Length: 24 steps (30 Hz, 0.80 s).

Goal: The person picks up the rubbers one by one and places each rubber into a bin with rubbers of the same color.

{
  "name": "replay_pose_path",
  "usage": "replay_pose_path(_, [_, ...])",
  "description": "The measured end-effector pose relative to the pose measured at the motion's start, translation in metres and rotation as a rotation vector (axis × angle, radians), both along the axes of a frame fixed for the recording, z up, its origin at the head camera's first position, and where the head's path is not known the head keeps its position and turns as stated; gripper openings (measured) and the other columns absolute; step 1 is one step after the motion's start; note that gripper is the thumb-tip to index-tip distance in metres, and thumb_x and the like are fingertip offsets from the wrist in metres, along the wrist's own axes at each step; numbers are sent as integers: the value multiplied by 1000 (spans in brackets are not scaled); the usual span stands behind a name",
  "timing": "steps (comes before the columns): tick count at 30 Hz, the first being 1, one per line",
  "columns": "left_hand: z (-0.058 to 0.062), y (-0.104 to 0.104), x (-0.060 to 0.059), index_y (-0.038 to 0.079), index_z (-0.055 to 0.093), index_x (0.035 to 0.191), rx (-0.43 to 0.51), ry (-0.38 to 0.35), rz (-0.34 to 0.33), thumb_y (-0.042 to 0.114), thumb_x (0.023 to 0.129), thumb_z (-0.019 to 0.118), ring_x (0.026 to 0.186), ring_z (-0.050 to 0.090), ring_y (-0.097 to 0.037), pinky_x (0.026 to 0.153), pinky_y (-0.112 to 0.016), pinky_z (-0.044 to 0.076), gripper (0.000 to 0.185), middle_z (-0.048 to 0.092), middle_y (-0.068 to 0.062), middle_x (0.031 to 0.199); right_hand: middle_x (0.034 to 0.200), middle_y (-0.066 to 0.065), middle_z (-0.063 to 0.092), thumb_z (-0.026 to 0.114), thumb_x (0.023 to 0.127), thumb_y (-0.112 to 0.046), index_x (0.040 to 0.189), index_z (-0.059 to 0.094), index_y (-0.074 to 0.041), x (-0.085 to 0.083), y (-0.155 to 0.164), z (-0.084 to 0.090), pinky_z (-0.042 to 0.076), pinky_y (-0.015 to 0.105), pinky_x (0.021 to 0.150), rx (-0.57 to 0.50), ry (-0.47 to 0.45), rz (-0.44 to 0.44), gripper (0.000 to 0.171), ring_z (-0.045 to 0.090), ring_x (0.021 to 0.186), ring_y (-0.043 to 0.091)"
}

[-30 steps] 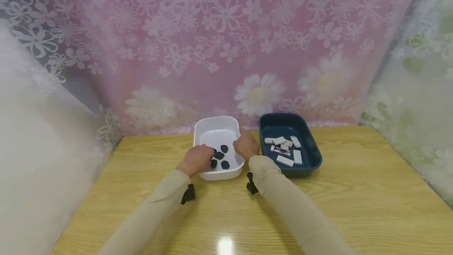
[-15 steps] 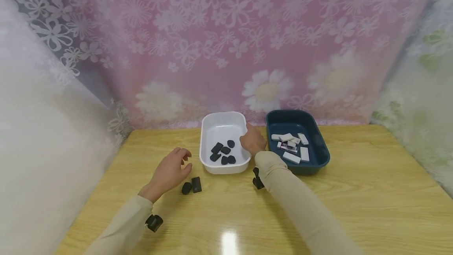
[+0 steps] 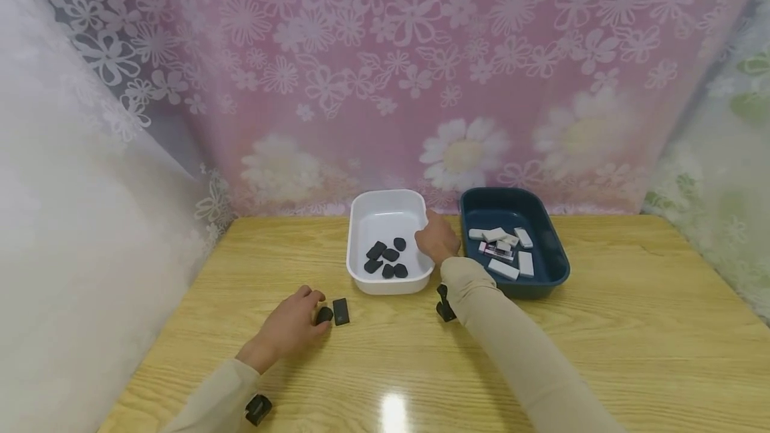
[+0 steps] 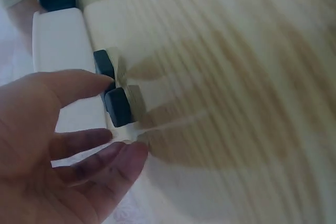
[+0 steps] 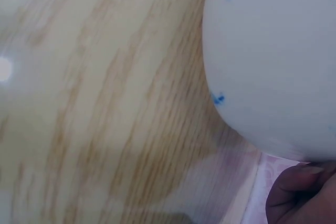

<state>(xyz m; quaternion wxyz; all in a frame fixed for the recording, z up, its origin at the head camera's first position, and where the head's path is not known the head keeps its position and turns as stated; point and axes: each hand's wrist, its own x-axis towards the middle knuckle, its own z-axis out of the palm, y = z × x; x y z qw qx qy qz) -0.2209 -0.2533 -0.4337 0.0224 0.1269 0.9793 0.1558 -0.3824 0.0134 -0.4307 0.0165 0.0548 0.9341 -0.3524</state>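
Note:
My left hand (image 3: 289, 326) reaches low over the table, thumb and fingers spread on either side of a small dark chunky block (image 3: 324, 315). In the left wrist view a gap shows between that block (image 4: 118, 107) and the lower fingertips, while the upper digit comes right up to it. Beside it lies a flat dark rectangular block (image 3: 341, 311). My right hand (image 3: 438, 238) grips the right rim of a white tub (image 3: 390, 286), in which several dark blocks (image 3: 390, 255) lie. Curled fingers (image 5: 296, 182) show at the tub's edge in the right wrist view.
A dark blue tub (image 3: 550, 272) stands to the right of the white one, with several white erasers (image 3: 503, 269) inside, one in a printed sleeve. Both sit on a wooden table (image 3: 631, 326) near its back edge, before a flowered curtain (image 3: 373, 85).
My left hand has left the white tub, where another dark block now lies, and come left and down to the blocks on the table. My right hand stays at the rim.

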Motion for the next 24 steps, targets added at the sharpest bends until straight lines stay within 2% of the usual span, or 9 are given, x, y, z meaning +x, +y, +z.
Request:
replay_pose_path(5, [2,8,-3,2,65,99,-4,-6,-5,18,83,74,74,56,-17,68,-36,49,24,58,-4,85,127,17,56,55,90,-14,144,40,-8,1,3,1,45,54,87,-7,3,2,57,56,106,34])
replay_pose_path(11, [2,10,-8,2,65,95,20,-35,32,18,80,75,72,54,-16,68,-36,48,23,60,-3,83,124,17,58,55,89,-14,143,41,-9,0,5,3,45,53,85,-16,6,3,57,57,104,33])
replay_pose_path(15, [2,8,-11,2,66,95,40,-27,57,18,79,75,70,52,-15,67,-35,47,24,60,-2,81,123,16,59,56,88,-14,142,43,-10,0,5,4,44,53,85,-25,12,-1,56,57,103,33])
replay_pose_path(19, [9,5,-17,3,66,96,55,28,76,20,82,74,68,51,-15,64,-34,47,24,58,-3,81,123,15,59,57,87,-14,142,45,-10,1,4,2,45,53,84,-25,10,-13,56,58,103,32])
replay_pose_path(24, [29,6,-32,2,66,100,74,158,77,21,83,72,66,52,-16,60,-34,46,27,58,-6,83,124,15,59,57,88,-14,143,43,-10,0,2,-1,47,53,83,-28,6,-9,57,58,103,32])
